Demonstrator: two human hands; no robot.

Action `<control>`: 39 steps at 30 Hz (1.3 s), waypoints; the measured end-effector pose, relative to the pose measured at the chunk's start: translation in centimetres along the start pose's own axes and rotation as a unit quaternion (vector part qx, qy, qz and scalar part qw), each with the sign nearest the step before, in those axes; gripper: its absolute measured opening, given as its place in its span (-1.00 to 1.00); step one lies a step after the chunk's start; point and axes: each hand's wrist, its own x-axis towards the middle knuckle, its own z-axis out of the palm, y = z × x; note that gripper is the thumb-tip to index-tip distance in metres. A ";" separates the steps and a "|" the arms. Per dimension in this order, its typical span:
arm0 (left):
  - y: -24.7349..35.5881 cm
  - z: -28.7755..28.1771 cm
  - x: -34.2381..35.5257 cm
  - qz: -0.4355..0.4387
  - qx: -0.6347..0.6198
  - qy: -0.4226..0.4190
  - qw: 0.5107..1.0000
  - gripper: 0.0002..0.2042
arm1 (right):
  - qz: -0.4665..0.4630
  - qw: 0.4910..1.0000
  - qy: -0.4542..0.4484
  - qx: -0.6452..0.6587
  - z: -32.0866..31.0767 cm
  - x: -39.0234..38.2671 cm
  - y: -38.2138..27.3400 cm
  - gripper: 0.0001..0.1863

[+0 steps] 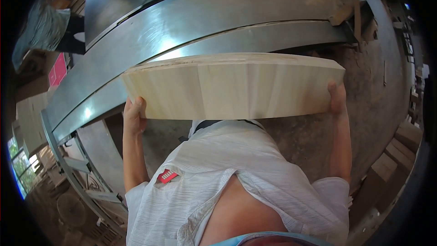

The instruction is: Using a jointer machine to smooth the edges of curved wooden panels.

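Note:
A wide, pale wooden panel (236, 89), made of several strips side by side, is held up in front of my body. My left hand (135, 108) grips its left end, with the thumb on the near face and the other fingers out of sight behind. At the right end my right hand (337, 97) clasps the panel the same way. The upper edge of the panel shows a rough, layered surface. Behind it lies a long metal machine table (150, 41), partly covered by the panel.
A long wooden board (273, 0) lies along the far side of the metal table. A metal frame (73, 164) stands at the left. Another person (43, 27) is at the far left. Stacked timber (387, 166) lies at the right, beyond the concrete floor (378, 96).

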 end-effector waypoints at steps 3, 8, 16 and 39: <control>-2.9 4.7 3.8 -0.036 -0.010 0.028 0.999 -0.15 | 0.045 0.999 -0.020 0.013 -3.1 3.9 -2.2 -0.14; -3.9 15.8 11.2 -0.076 -0.049 -0.027 0.996 -0.15 | 0.085 0.995 0.004 -0.051 -12.3 8.9 -4.3 -0.18; -4.7 27.8 20.1 -0.074 -0.259 0.075 0.960 -0.14 | 0.126 0.992 0.017 -0.024 -20.1 20.0 -4.9 -0.22; -6.5 47.8 37.7 -0.050 -0.158 0.289 0.943 -0.32 | 0.142 0.966 -0.215 0.005 -20.3 56.6 1.2 -0.06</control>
